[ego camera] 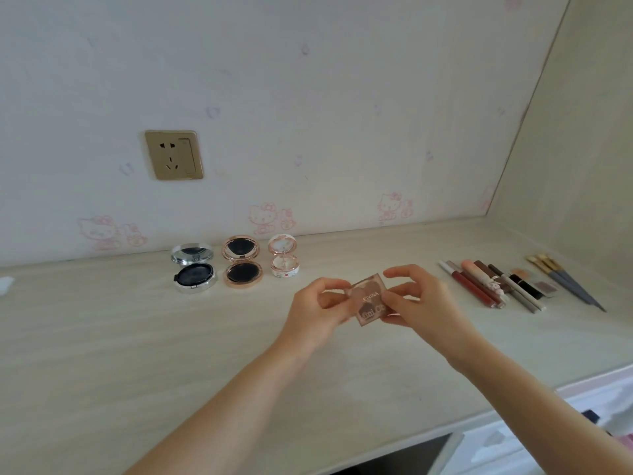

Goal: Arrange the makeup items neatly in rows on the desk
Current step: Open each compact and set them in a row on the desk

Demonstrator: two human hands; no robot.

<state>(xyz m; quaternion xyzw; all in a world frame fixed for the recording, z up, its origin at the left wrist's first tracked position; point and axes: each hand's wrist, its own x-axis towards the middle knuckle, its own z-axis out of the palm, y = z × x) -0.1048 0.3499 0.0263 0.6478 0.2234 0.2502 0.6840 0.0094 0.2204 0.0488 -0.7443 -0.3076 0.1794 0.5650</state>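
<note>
A small flat pink-brown palette (369,299) with white lettering is held above the middle of the desk (137,337). My left hand (320,310) pinches its left edge and my right hand (416,299) pinches its right edge. Three open compacts stand in a row near the wall: a silver one (194,268), a rose-gold one (242,262) and a small white one (284,257). To the right lies a row of lip glosses and pencils (493,284), two small flat samples (544,286) and grey-handled brushes (565,282).
A gold wall socket (174,155) sits above the compacts. A side wall (582,166) closes the desk on the right. A white scrap (6,284) lies at the far left edge. The desk's front edge runs lower right, with drawers (513,443) below.
</note>
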